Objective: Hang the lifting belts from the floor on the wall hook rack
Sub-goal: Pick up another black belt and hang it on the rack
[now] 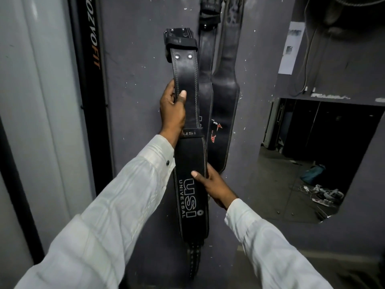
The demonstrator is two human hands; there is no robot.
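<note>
I hold a black leather lifting belt upright against the dark grey wall, buckle end at the top, "USI UNIVERSAL" printed on its wide part. My left hand grips the narrow strap below the buckle. My right hand holds the wide part from its right edge, thumb on the front. Just right of it, two more black belts hang down the wall: a narrow belt and a wider hanging belt with a red logo. Their tops run out of the frame, so the hook rack is hidden.
A black upright post with orange lettering stands left of the wall, beside a pale column. To the right, an opening shows a floor with shoes and a blue bag. A paper sheet hangs on the right wall.
</note>
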